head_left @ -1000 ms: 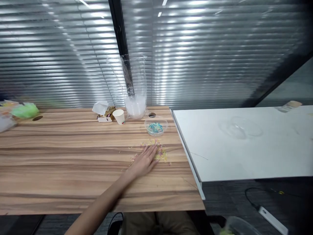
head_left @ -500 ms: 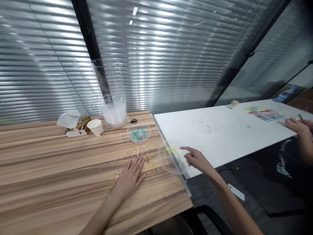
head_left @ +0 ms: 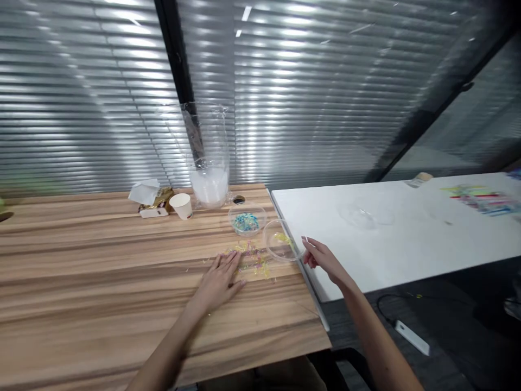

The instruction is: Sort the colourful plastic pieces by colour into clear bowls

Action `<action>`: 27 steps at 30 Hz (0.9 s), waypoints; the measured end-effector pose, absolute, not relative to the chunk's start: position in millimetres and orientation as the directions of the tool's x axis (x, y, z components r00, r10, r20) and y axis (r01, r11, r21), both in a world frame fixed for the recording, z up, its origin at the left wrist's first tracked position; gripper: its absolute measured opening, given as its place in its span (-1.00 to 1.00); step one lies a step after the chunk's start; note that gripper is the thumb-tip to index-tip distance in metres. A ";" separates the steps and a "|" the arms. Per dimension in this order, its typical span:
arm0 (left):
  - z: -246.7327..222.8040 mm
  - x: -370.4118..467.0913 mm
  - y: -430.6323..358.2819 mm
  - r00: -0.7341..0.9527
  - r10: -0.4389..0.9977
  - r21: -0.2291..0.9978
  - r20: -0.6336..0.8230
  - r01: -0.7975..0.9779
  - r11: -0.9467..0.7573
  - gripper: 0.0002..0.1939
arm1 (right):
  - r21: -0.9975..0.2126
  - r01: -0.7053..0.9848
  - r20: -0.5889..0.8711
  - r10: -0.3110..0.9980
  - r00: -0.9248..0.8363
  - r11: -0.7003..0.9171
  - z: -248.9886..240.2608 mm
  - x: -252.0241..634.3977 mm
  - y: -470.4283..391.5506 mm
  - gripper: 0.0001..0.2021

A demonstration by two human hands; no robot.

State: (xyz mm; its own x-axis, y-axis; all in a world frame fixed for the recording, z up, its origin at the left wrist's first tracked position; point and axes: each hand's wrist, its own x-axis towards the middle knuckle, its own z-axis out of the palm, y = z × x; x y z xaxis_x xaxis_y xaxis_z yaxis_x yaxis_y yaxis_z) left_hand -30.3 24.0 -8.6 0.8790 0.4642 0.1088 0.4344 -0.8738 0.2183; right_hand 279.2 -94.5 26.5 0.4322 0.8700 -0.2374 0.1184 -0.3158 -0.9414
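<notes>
A long wooden table fills the left and middle of the view, with a white table butted against its right edge. At the back of the wooden one stands a tall clear plastic bag with white stuff in its bottom, then a paper cup and a crumpled wrapper to its left. In front of the bag sits a clear bowl of blue bits, and just right of it a second clear bowl with a few yellow shreds inside (it rests at the table's right edge). The right hand holds this bowl's rim, fingers curled in a pinch. The left hand lies flat, fingers spread, palm down on the wood, its fingertips touching a loose scatter of coloured paper shreds just left of the held bowl.
</notes>
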 end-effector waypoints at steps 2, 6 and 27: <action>-0.5 -35.8 28.8 0.876 0.478 0.263 0.067 0.447 -0.855 -0.25 | -0.956 0.105 -0.196 0.861 0.470 -0.274 19.7 276.6 -102.8 -0.33; 11.2 -42.9 35.5 0.877 0.480 0.344 0.026 0.443 -0.828 -0.24 | -0.965 0.167 -0.031 0.723 0.690 -0.201 5.7 258.9 -127.8 -0.34; 5.0 -22.4 23.2 0.764 0.577 0.520 0.288 0.381 -0.765 -0.86 | -0.778 0.626 0.134 0.964 0.231 -0.042 -18.6 185.3 -134.0 -0.65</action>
